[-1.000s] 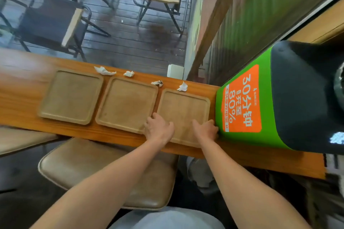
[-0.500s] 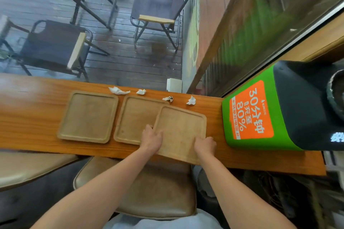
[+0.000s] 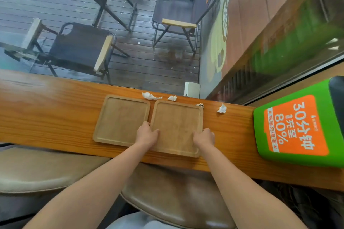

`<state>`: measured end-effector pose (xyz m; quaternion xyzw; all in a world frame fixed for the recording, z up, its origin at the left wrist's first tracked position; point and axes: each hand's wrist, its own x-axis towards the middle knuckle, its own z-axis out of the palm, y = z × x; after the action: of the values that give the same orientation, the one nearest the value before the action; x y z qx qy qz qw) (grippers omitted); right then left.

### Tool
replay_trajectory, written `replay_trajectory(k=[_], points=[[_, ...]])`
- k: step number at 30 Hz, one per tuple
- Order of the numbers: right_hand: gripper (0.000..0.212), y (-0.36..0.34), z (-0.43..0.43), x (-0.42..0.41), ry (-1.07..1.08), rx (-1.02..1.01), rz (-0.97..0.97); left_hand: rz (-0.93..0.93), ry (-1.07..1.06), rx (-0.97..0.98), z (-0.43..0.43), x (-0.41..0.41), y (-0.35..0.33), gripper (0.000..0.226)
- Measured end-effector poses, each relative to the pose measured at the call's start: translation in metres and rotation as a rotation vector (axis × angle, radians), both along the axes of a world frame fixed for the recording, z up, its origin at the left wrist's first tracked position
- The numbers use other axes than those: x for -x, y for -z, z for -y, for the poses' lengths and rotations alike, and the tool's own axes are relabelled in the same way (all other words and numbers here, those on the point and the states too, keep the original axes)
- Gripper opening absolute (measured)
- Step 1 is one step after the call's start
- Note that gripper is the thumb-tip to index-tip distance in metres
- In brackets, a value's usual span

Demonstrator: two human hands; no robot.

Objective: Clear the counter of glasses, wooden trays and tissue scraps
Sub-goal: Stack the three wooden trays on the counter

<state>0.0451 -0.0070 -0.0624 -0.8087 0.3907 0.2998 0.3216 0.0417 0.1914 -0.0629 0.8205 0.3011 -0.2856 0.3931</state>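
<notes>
Left hand point(image 3: 146, 135) curls fingers over left near edge of top wooden tray point(image 3: 176, 126), gripping it. Right hand point(image 3: 204, 136) grips same tray at right near corner, fingers bent tight. Cannot tell if another tray lies under it. Second wooden tray point(image 3: 121, 120) lies flat just beside, on left, edges touching. Both sit on long wooden counter point(image 3: 46, 109). Four tissue scraps along far edge: long one point(image 3: 150, 96), small one point(image 3: 172, 98), one point(image 3: 200, 105) peeking behind held tray, one point(image 3: 221, 108) alone on right. Green charging box point(image 3: 296, 128) stands well apart, far right.
</notes>
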Motion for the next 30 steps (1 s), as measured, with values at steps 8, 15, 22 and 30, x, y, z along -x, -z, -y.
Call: replay_trajectory(k=[8,15,22,30], points=[[0.036,0.009,-0.006,0.002,0.010,-0.046,-0.010,0.029,0.065,-0.038,-0.010,-0.004,0.014,0.034],[0.040,0.007,-0.007,0.003,-0.036,-0.030,-0.010,0.032,0.085,-0.101,-0.005,-0.001,0.019,0.034],[0.049,0.006,-0.005,0.004,-0.055,-0.090,-0.035,0.029,0.066,-0.137,0.002,0.000,0.017,0.040],[0.058,-0.002,0.006,0.006,-0.091,-0.176,-0.025,0.001,0.063,-0.060,-0.005,0.001,0.013,0.048]])
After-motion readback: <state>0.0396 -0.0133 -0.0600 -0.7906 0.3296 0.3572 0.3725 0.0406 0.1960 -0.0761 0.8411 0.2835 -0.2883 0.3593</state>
